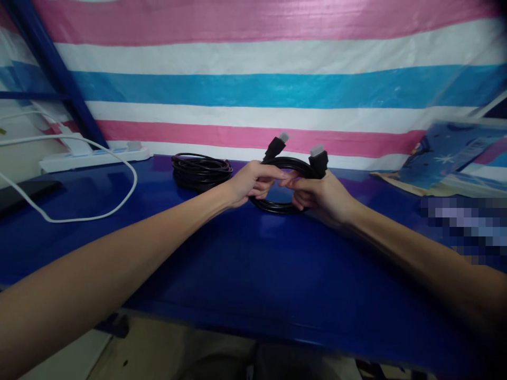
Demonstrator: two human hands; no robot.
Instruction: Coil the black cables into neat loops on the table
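A coiled black HDMI cable (279, 207) is held between my two hands, over the middle of the blue table. My left hand (255, 182) is closed around the left side of the coil, and my right hand (317, 194) grips its right side. The fingertips of both hands meet at the middle of the loop. One plug (276, 146) sticks up above my left hand; the other plug (319, 160) stands above my right hand. Both plugs have pale, translucent caps on their tips. Just left of my left hand lies another coil of black cable (202, 171).
A white power strip (99, 158) sits at the back left, with a white cord (132, 174) looping onto the blue table (245, 274). A dark flat object (27, 195) lies at the left edge. Blue printed packaging (439, 153) stands at the right. Striped sheeting (253, 89) hangs behind.
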